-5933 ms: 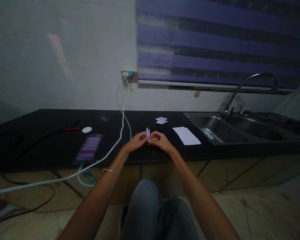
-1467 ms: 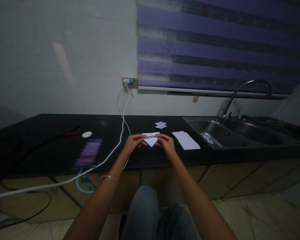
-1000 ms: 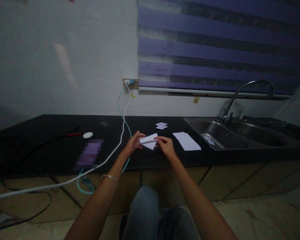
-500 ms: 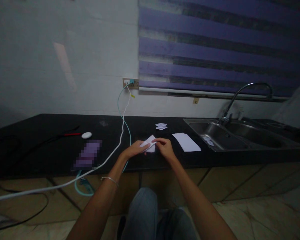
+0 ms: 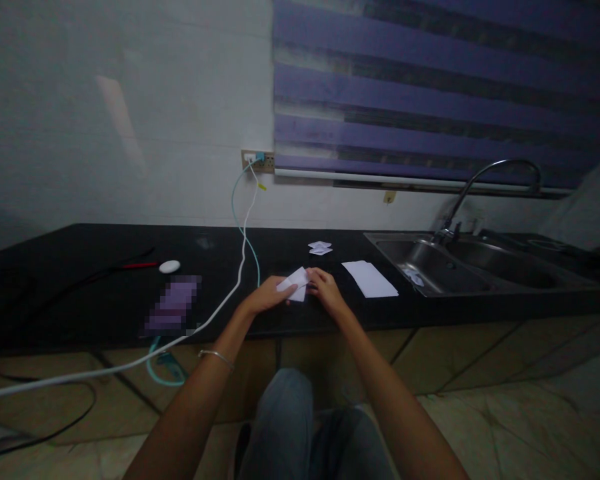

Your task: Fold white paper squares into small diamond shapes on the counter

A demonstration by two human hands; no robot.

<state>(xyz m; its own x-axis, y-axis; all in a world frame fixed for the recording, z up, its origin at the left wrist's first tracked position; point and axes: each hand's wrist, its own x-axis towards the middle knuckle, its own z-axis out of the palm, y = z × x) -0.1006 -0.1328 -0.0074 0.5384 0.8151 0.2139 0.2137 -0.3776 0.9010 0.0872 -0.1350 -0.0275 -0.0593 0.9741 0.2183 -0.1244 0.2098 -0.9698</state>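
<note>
A small folded white paper (image 5: 295, 283) lies between my two hands, just above the front edge of the black countertop (image 5: 105, 293). My left hand (image 5: 267, 295) grips its left side with the fingers closed on it. My right hand (image 5: 324, 289) pinches its right edge. A thin bracelet circles my left wrist. A stack of white paper sheets (image 5: 369, 278) lies on the counter just right of my hands. Two small folded paper pieces (image 5: 320, 248) sit farther back.
A steel sink (image 5: 430, 263) with a curved tap (image 5: 485, 183) is at the right. White and teal cables (image 5: 240, 260) run from a wall socket (image 5: 257, 160) across the counter to the floor. A blurred purple object (image 5: 175, 303), a white oval thing (image 5: 169, 266) and dark cords lie at the left.
The paper was a small upright fold, then spread flat into a triangle between both hands. It has since been folded smaller and tilted, with my hands drawing closer together.
</note>
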